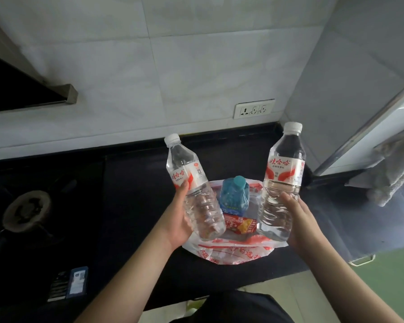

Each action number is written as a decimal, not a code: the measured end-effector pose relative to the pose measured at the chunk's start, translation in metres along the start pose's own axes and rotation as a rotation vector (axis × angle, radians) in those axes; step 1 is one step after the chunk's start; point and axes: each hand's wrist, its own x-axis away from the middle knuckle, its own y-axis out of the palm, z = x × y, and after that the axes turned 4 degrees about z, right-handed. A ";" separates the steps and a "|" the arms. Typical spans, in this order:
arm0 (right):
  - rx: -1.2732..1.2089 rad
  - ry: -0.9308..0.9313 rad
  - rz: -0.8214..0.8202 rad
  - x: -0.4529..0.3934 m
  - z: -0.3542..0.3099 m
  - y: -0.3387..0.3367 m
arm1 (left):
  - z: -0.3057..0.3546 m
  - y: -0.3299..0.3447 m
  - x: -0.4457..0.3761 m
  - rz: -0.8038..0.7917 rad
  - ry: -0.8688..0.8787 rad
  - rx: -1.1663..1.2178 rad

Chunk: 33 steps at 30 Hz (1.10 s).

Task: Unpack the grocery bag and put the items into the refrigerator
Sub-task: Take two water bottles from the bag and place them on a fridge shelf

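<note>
My left hand [181,220] grips a clear water bottle [191,183] with a white cap and a red-and-white label, tilted slightly left above the bag. My right hand [297,220] holds a second, matching water bottle [281,180] upright. Below and between them a white-and-red plastic grocery bag [233,250] lies open on the black counter [135,206]. Inside it stand a small blue bottle [234,194] with a teal cap and a red-and-yellow carton [240,226]. At the right edge, a white refrigerator [383,134] shows.
A gas burner [26,210] sits on the stove at the left, with a range hood [28,89] above it. A wall socket [254,108] is on the tiled wall. A grey towel [392,169] hangs at the right. A small dark packet [68,284] lies near the counter's front edge.
</note>
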 end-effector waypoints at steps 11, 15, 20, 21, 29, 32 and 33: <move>0.037 -0.159 -0.126 0.023 0.002 0.018 | 0.004 -0.024 0.037 -0.056 0.256 -0.366; 0.139 -0.177 -0.187 0.026 0.004 0.024 | 0.005 -0.028 0.063 0.164 0.439 -0.612; 0.213 -0.199 -0.317 0.027 -0.002 0.028 | -0.001 -0.017 0.095 0.324 0.529 -0.681; 0.219 -0.204 -0.347 0.027 -0.004 0.026 | -0.005 -0.014 0.100 0.347 0.527 -0.654; 0.241 -0.211 -0.497 0.033 0.000 0.005 | -0.059 0.006 0.128 0.516 0.532 -0.428; 0.243 -0.194 -0.569 0.035 0.009 -0.003 | -0.081 0.011 0.145 0.625 0.553 -0.367; 0.243 -0.176 -0.593 0.037 0.012 -0.003 | -0.088 0.011 0.153 0.662 0.561 -0.348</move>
